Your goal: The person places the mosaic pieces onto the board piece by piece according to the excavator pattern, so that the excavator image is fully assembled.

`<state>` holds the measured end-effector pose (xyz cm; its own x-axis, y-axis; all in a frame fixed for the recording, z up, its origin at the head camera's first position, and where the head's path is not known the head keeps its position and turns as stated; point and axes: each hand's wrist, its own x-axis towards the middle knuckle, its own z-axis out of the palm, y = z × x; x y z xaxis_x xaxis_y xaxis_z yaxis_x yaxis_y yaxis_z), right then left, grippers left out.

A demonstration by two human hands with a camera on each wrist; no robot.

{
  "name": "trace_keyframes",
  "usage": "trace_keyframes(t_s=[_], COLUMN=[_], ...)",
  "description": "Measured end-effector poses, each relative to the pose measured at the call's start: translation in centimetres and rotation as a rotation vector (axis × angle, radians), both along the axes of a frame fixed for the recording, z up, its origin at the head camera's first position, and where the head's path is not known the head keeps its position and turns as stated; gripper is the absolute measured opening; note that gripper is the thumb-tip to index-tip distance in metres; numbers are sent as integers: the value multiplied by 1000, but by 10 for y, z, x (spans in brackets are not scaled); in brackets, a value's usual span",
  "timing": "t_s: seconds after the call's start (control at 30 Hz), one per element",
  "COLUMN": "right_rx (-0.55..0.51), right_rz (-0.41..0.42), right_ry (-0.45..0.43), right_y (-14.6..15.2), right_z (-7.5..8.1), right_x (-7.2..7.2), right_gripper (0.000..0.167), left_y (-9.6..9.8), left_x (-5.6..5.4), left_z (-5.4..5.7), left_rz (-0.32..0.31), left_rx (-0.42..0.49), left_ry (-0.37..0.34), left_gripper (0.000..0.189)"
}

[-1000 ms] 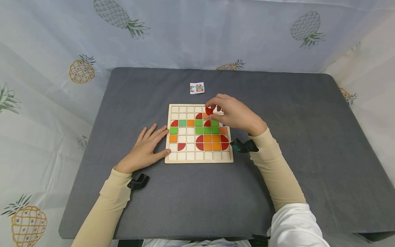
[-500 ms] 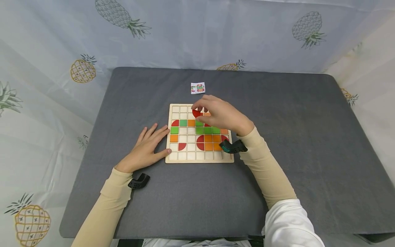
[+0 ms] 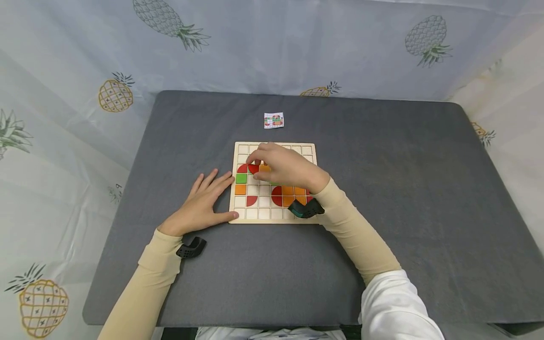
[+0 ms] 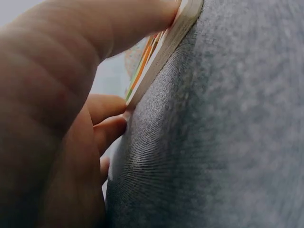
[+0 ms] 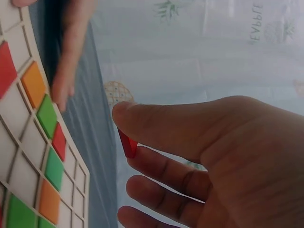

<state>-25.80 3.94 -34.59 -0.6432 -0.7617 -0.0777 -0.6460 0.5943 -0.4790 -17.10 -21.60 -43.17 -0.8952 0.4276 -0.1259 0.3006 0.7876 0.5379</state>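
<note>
My right hand (image 3: 284, 165) pinches a red quarter-circle tile (image 3: 253, 168) between thumb and fingers, over the upper left part of a wooden grid board (image 3: 251, 214). In the right wrist view the red tile (image 5: 127, 144) stands on edge between thumb and finger, apart from the board (image 5: 83, 176). Green, orange and red tiles fill some of the cells, and my right hand hides several of them. My left hand (image 3: 199, 205) lies with fingers spread at the board's left edge. The left wrist view has its thumb (image 4: 137, 21) and fingertips right at the board's side (image 4: 166, 54).
A small printed card (image 3: 274, 120) with a coloured pattern lies behind the board. Grey cloth covers the table (image 3: 403, 198). Pineapple-print curtains (image 3: 263, 47) hang behind and at both sides.
My right hand has moved left across the board, and slightly toward me, carrying the red tile from the upper right to the upper left. My left hand has stayed at the board's edge.
</note>
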Motion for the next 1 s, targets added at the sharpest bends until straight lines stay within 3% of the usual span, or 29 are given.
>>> trace_keyframes(t_s=[0.17, 0.7, 1.0], right_rx=[22, 97, 140], right_rz=[49, 196, 197], right_ry=[-4, 58, 52], right_y=[-11, -38, -40], right_z=[-11, -41, -45], right_x=[7, 27, 31], right_gripper=[37, 29, 29], left_y=[-1, -2, -2], left_x=[1, 2, 1], left_z=[1, 0, 1], left_rz=[-8, -16, -17], left_rx=[-2, 21, 1], left_ry=[-14, 2, -10], left_gripper=[100, 98, 98])
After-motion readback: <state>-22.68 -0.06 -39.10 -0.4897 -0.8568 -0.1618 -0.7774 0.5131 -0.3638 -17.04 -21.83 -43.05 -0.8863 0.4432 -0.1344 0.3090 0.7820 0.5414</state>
